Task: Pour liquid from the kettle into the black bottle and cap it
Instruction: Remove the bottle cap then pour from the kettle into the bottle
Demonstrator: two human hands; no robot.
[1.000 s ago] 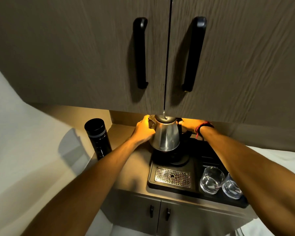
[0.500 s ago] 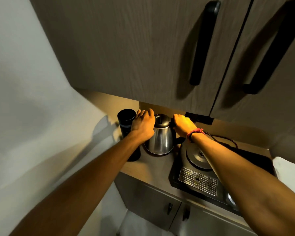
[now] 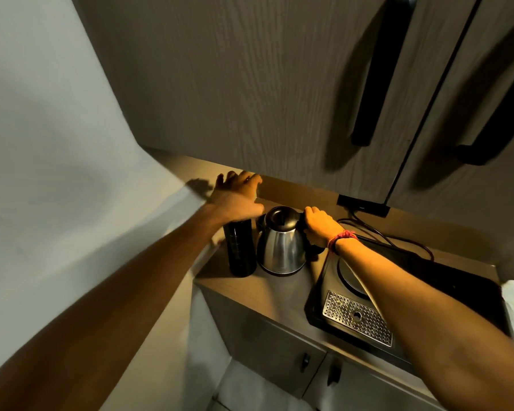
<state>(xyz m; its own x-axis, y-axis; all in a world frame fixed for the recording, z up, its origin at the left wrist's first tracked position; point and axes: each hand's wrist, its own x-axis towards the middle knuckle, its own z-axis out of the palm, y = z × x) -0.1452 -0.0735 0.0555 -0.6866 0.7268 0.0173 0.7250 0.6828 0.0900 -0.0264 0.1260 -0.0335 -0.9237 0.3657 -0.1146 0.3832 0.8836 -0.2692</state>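
A steel kettle [image 3: 281, 250] with a black lid stands on the wooden counter [image 3: 276, 295], left of its tray. My right hand [image 3: 319, 225] is closed around the kettle's black handle. Just left of the kettle, touching or nearly so, stands the tall black bottle [image 3: 239, 250]. My left hand [image 3: 238, 194] hovers over the bottle's top with fingers spread, hiding the cap area. Whether the bottle is capped cannot be told.
A black tray [image 3: 413, 351] with a round kettle base [image 3: 349, 275] and a perforated metal drip grid [image 3: 358, 317] lies right of the kettle. A power cord [image 3: 398, 240] runs behind. Upper cabinet doors with black handles [image 3: 374, 72] hang low overhead. A wall stands at the left.
The kettle went off its base and leftward onto the counter beside the bottle. My left hand left the kettle's side and rose over the bottle's top. The view shifted left.
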